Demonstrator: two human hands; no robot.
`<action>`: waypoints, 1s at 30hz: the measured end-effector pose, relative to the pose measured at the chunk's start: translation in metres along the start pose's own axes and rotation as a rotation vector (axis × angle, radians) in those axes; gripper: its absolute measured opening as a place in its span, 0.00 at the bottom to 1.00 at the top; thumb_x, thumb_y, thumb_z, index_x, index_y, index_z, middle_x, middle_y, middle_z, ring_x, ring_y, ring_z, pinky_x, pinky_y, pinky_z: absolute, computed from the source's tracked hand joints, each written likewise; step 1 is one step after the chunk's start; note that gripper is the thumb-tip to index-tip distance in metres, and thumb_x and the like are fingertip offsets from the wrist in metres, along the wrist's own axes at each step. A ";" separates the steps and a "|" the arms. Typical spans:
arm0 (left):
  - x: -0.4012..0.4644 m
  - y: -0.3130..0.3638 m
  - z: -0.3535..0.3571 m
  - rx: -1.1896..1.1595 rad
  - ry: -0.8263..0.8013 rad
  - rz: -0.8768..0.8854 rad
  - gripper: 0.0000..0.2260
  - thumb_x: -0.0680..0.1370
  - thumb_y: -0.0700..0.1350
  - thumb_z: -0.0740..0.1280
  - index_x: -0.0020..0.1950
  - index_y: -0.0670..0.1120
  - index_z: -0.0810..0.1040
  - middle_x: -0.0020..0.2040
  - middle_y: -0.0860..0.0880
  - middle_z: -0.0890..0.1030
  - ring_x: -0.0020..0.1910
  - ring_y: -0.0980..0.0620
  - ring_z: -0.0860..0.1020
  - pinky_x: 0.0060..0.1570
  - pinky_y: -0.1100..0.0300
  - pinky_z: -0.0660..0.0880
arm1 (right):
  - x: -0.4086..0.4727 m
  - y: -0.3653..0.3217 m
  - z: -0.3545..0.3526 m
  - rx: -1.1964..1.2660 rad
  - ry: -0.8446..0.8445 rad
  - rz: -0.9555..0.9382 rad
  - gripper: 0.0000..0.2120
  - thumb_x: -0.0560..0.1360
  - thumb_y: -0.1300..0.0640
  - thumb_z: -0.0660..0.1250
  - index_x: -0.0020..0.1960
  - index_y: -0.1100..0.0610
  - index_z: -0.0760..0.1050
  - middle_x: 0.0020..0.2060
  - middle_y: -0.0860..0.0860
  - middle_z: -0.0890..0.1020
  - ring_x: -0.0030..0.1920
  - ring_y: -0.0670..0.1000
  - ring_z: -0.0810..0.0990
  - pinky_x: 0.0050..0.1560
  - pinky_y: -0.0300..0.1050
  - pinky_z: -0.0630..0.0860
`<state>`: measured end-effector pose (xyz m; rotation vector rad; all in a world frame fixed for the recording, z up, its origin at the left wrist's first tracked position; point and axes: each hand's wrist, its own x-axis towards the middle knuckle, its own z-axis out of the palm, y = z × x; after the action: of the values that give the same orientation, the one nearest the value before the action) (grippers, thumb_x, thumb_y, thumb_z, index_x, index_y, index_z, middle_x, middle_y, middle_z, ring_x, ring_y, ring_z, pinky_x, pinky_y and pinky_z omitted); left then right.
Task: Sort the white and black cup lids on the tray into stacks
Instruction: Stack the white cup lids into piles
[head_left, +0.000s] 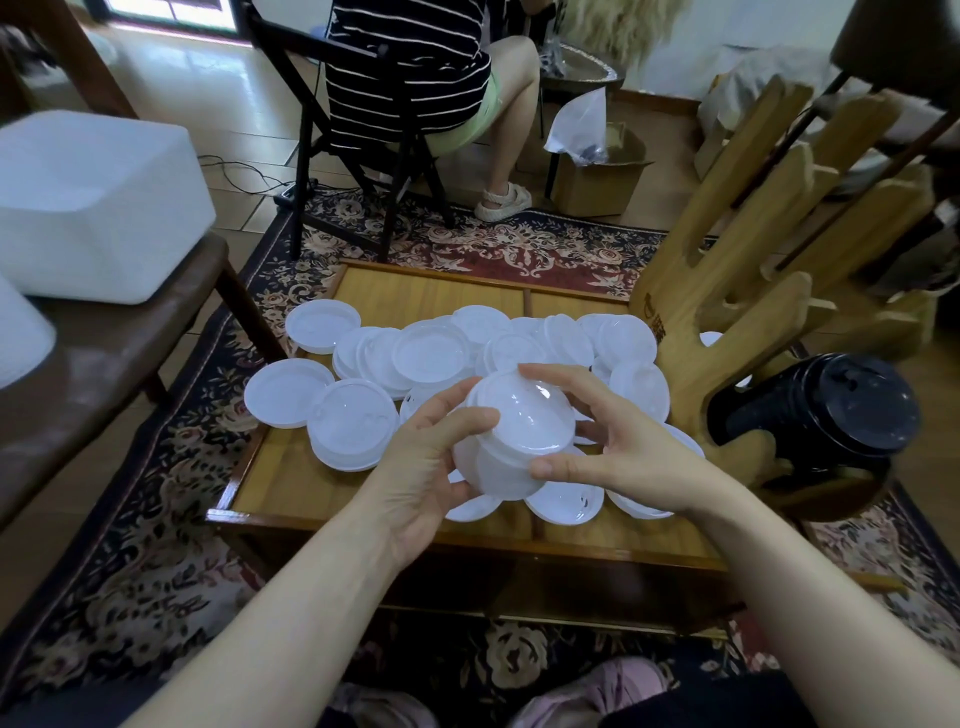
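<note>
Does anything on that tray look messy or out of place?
Yes. The loose white lids lie scattered and overlapping across the wooden tray, and one hangs over its left edge. Only the stack held between the left hand and right hand looks tidy.

— A home, then?
— A living room: dark floral patterned rug (156, 467) over pale floor tiles (234, 93), brown cushioned wooden armchair (104, 338), low wooden bench (415, 296), open cardboard box (597, 182).
</note>
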<state>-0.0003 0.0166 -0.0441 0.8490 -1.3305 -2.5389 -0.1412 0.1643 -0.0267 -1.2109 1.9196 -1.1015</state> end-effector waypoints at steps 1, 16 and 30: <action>0.000 0.000 0.000 -0.003 0.001 0.000 0.26 0.64 0.43 0.76 0.63 0.53 0.81 0.54 0.51 0.86 0.53 0.50 0.83 0.57 0.45 0.80 | 0.000 0.001 -0.001 0.009 -0.001 0.002 0.35 0.70 0.51 0.77 0.72 0.44 0.66 0.68 0.40 0.71 0.70 0.42 0.68 0.69 0.46 0.70; -0.001 0.000 0.001 0.050 -0.020 0.075 0.25 0.66 0.48 0.73 0.62 0.61 0.81 0.60 0.52 0.83 0.61 0.47 0.80 0.50 0.50 0.82 | -0.001 0.001 -0.003 0.087 0.010 -0.006 0.37 0.68 0.52 0.77 0.73 0.45 0.64 0.69 0.39 0.70 0.70 0.43 0.69 0.65 0.42 0.73; 0.001 0.009 -0.012 -0.126 0.160 0.094 0.24 0.70 0.41 0.72 0.65 0.57 0.79 0.64 0.50 0.80 0.64 0.47 0.78 0.66 0.40 0.73 | -0.009 0.042 0.023 -0.845 -0.176 0.226 0.15 0.71 0.45 0.72 0.51 0.50 0.73 0.46 0.43 0.71 0.49 0.46 0.68 0.51 0.45 0.72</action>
<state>0.0039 0.0027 -0.0429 0.9198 -1.1238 -2.3979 -0.1357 0.1746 -0.0740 -1.3824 2.3762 -0.0199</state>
